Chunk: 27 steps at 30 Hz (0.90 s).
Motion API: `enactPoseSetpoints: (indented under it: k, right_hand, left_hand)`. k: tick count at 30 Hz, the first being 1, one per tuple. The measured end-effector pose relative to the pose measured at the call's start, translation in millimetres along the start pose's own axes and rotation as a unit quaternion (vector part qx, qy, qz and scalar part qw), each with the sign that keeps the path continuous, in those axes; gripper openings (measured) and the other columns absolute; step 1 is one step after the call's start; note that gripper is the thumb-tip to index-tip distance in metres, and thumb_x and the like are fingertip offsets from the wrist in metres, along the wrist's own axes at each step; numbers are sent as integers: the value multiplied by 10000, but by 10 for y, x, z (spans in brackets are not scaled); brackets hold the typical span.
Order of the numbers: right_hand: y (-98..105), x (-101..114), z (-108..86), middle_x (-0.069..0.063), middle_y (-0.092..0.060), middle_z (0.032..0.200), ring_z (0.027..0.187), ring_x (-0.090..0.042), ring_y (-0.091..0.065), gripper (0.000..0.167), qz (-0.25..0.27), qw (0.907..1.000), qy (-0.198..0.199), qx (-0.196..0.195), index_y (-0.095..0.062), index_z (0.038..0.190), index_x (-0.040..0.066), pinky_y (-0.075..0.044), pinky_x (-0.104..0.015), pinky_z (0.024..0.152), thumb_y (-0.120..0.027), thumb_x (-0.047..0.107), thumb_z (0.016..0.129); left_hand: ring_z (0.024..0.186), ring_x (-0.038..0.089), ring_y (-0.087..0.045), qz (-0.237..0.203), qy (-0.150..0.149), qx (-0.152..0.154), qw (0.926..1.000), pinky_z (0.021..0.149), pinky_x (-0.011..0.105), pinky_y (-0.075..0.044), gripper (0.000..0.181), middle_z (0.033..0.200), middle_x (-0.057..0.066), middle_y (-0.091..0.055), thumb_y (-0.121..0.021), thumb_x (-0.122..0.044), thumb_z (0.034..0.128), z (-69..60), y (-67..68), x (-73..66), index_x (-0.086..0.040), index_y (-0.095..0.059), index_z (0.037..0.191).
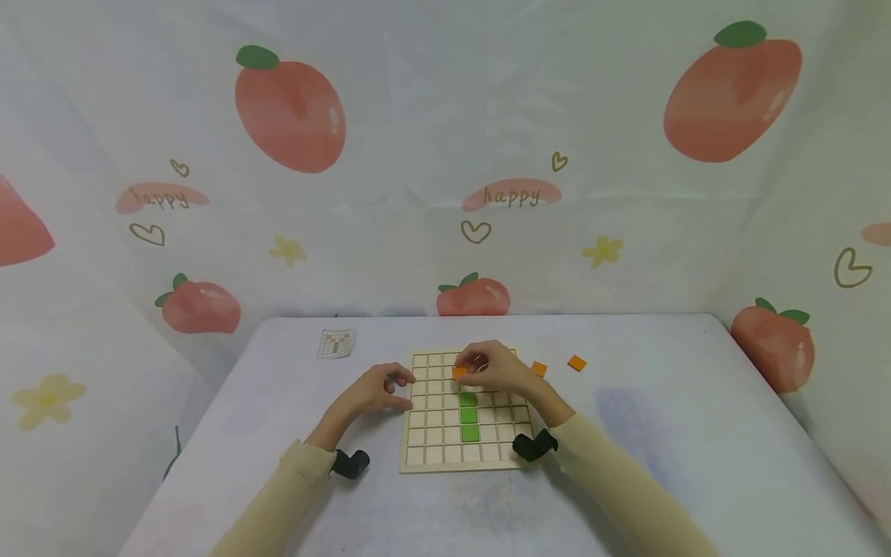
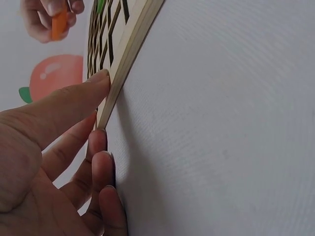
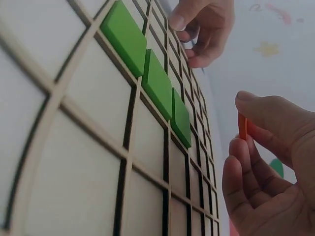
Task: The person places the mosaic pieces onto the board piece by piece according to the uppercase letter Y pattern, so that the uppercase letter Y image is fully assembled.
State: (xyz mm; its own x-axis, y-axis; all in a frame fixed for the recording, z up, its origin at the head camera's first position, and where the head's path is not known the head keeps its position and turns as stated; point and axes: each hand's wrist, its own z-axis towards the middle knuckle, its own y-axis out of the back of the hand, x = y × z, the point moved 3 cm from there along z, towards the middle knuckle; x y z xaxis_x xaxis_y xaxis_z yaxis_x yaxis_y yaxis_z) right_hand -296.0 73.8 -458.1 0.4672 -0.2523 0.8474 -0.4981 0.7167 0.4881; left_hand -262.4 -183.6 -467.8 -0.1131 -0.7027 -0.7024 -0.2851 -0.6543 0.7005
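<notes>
A square wooden grid board (image 1: pixel 435 418) lies on the table, with three green square tiles (image 1: pixel 469 415) in a column of its cells. Over the board's far half, my right hand (image 1: pixel 496 367) pinches an orange square tile (image 1: pixel 459 373) between thumb and fingers. In the right wrist view that tile (image 3: pixel 242 126) shows edge-on, apart from the grid. My left hand (image 1: pixel 374 391) is at the board's left side. Its thumb (image 2: pixel 101 81) touches the wooden edge in the left wrist view, the other fingers loosely bent beside it. Part of the grid is hidden under my right hand.
Two loose orange tiles, a nearer one (image 1: pixel 539 369) and a farther one (image 1: pixel 576 363), lie right of the board. A small paper card (image 1: pixel 336 344) with a printed grid pattern lies at the back left. A printed curtain (image 1: pixel 404 193) hangs behind the white table (image 1: pixel 278 402).
</notes>
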Motion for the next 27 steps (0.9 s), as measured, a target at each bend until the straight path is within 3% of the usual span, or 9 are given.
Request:
enactPoseSetpoints:
  k: [9,16,27]
  right_hand:
    - [-101,-34,241,-45,-707,996,850,-165,-637,215,-158,9998,-141,-42,-737,1036,13,-524,-305,797,-831,75,853]
    - [-165,-23,343,-32,-702,1002,841,-137,-621,225,-229,9986,-458,-87,-737,1045,27,-512,-288,794,-836,82,850]
    - [-266,-51,484,18,-687,913,817,-112,-603,163,-460,9969,-632,-9,-744,987,45,-506,-272,775,-832,73,853]
  left_hand:
    - [854,203,-496,-32,14,19,10000,763,360,-412,385,995,14,-597,-884,-66,758,-5,-5,20,-82,-705,1099]
    - [868,206,-501,-25,-49,49,10000,779,362,-416,383,999,19,-596,-881,-65,764,-16,-3,11,-77,-700,1101]
    - [873,209,-506,-27,-36,75,10000,788,365,-411,380,1007,28,-600,-875,-63,772,-14,19,-17,-72,-695,1108]
